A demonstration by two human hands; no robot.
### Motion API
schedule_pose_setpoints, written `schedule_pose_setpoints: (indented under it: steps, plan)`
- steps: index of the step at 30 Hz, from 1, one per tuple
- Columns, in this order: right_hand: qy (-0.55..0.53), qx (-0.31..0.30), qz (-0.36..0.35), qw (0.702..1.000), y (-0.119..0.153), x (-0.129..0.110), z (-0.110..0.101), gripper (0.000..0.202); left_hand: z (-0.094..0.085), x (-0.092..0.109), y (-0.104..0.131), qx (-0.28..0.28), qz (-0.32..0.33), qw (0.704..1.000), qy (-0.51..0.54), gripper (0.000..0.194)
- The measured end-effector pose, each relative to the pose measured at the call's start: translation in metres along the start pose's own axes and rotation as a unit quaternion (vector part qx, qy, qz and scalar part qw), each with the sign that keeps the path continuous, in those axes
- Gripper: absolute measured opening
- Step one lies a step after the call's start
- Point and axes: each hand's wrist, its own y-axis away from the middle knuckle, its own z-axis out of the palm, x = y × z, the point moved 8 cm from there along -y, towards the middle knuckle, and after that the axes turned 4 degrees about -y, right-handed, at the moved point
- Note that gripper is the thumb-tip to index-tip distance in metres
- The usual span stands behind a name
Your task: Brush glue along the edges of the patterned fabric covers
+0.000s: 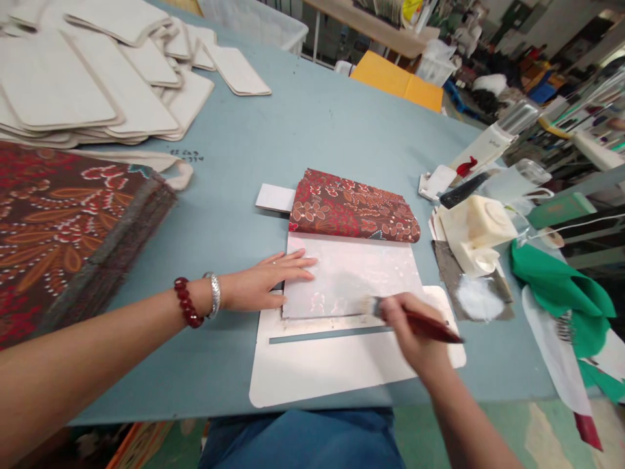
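Observation:
My right hand (415, 335) is closed round the dark red handle of a flat paintbrush (432, 326). The bristles, slightly blurred, touch the lower edge of a pale sheet (351, 270) with glossy wet-looking streaks. Fingers spread, my left hand (273, 281) lies flat across the sheet's left edge. Folded back over the sheet's far side is brown-and-red floral fabric (354, 205). Beneath the near edge sits a white board (336, 371) with rounded corners and a long narrow slot. A small white card piece (276, 197) sticks out at the fabric's left.
Stacked cream panels (58, 85) cover the far left, with a pile of floral fabric (63, 228) nearer. At right are a cut-open plastic jug (476, 228), white paste (480, 298) on a grey cloth, bottles and green fabric (561, 280). A yellow folder (398, 81) lies at the far edge.

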Motion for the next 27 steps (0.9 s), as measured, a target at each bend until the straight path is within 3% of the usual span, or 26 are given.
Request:
schedule_pose_setpoints:
  steps: [2,3,5,7,10,12,14,15,17,20,23,25,27]
  plan:
    - [-0.096,-0.101,-0.095,0.986,-0.002,-0.064,0.068,0.027,-0.001,0.002,0.000,-0.002,-0.001,1.000,-0.005,0.073]
    - [-0.113,-0.122,-0.125,0.978,-0.001,-0.084,0.088,0.027,-0.002,0.002,-0.001,-0.002,-0.003,1.000,-0.007,0.072]
    - [-0.095,-0.127,-0.139,0.977,0.000,-0.087,0.100,0.028,-0.003,0.002,-0.001,-0.002,-0.006,1.000,-0.009,0.073]
    - [-0.034,-0.088,-0.088,0.992,0.001,-0.044,0.071,0.031,-0.003,0.002,-0.001,0.001,-0.006,1.000,-0.013,0.076]
    - [0.055,-0.006,0.043,0.998,0.007,0.057,-0.022,0.033,-0.004,0.004,0.000,0.005,-0.007,1.000,-0.022,0.077]
    - [0.087,0.032,0.115,0.989,0.015,0.108,-0.080,0.036,-0.006,0.008,0.000,0.009,-0.015,0.999,-0.044,0.074]
    - [0.061,0.074,0.161,0.982,0.020,0.128,-0.113,0.036,-0.011,0.019,-0.003,0.022,-0.018,0.996,-0.083,0.062]
    - [0.018,0.091,0.166,0.982,0.021,0.127,-0.116,0.037,-0.014,0.027,-0.006,0.031,-0.011,0.994,-0.107,0.055]
    - [-0.101,0.094,0.145,0.980,0.015,0.106,-0.095,0.049,-0.018,0.047,-0.015,0.045,0.020,0.987,-0.156,0.038]
    - [-0.205,0.005,0.085,0.975,-0.001,0.058,-0.023,0.046,-0.015,0.071,-0.030,0.034,0.069,0.971,-0.228,0.014]
    - [-0.119,-0.080,0.010,0.990,-0.014,0.023,0.041,0.023,-0.010,0.078,-0.043,0.015,0.084,0.960,-0.268,0.013]
    - [-0.037,-0.104,-0.040,0.993,-0.017,0.012,0.063,0.018,-0.012,0.074,-0.048,0.012,0.075,0.964,-0.257,0.014]
    - [0.017,-0.109,-0.072,0.991,-0.016,0.007,0.072,0.012,-0.016,0.065,-0.052,0.018,0.053,0.974,-0.220,0.014]
